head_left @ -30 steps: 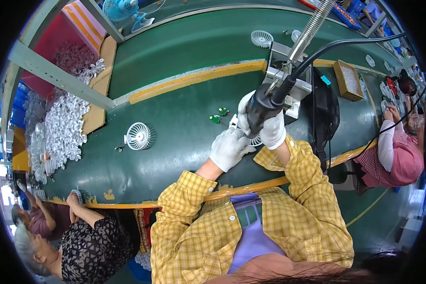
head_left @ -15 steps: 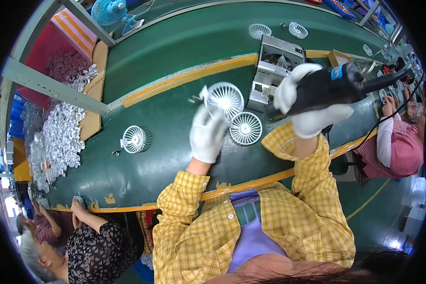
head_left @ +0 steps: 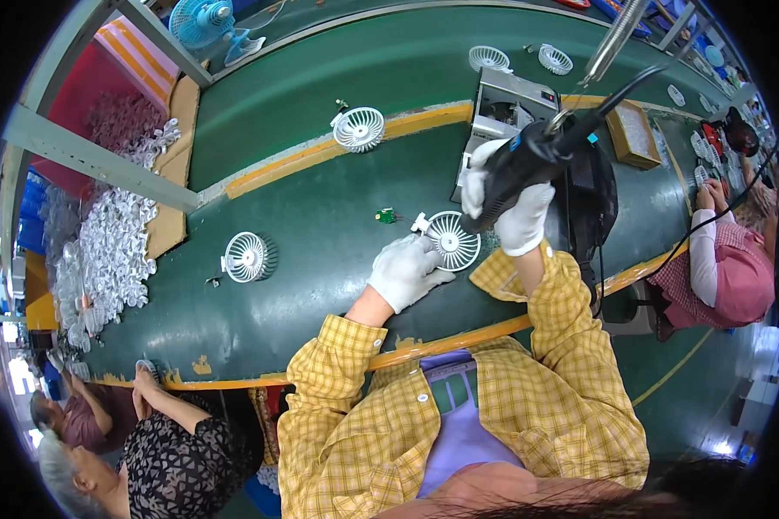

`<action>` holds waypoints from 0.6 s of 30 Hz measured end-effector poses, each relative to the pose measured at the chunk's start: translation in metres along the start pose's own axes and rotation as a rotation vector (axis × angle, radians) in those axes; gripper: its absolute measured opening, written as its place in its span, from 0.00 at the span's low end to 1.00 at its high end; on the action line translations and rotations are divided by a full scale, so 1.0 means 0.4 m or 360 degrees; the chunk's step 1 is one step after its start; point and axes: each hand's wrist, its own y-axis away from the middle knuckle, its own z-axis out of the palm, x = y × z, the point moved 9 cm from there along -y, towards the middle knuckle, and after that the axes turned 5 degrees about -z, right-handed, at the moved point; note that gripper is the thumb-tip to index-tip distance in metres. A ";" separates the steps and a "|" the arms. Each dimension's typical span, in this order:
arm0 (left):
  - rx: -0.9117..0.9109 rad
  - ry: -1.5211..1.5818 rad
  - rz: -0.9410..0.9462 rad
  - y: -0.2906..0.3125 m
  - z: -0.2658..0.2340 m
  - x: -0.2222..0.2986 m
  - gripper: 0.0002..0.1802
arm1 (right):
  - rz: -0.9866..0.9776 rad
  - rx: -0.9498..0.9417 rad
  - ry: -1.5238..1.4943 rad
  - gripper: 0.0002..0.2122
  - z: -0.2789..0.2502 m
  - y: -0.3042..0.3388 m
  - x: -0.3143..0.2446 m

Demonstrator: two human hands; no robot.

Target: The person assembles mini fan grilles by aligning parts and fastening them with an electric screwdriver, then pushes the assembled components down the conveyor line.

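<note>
My white-gloved left hand (head_left: 409,272) grips the left rim of a white round fan housing (head_left: 453,242) with radial ribs, flat on the bench. A small green circuit board (head_left: 388,215) lies just beyond that hand, beside the housing's hinge piece. My gloved right hand (head_left: 524,221) is wrapped round a black electric screwdriver (head_left: 524,169), slanting down to the housing's right side. Its tip is hard to see, so contact cannot be made out. A second fan housing (head_left: 358,129) rests on the yellow strip behind, and a third (head_left: 247,257) stands to the left.
A metal screw-feeder box (head_left: 515,91) stands behind my right hand, with a cardboard box (head_left: 634,134) to its right. The screwdriver hangs from a coiled spring (head_left: 614,39) and trails a black cable. White parts (head_left: 117,246) are heaped at left. Co-workers sit on both sides.
The housing that was in my left hand now lies on the yellow strip behind. My left hand has come down to the other housing, and the screwdriver has swung left and down towards it.
</note>
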 end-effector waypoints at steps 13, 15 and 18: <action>0.0030 -0.0071 -0.0038 0.005 0.001 0.004 0.14 | 0.0247 -0.0387 -0.0361 0.42 0.055 0.016 0.106; 0.0020 -0.0032 -0.0039 0.001 0.005 0.005 0.14 | 0.0167 -0.0253 -0.0387 0.40 0.030 0.018 0.087; 0.0025 -0.0028 -0.0042 0.000 0.007 -0.001 0.13 | -0.0162 0.0032 -0.0391 0.38 0.012 -0.006 -0.021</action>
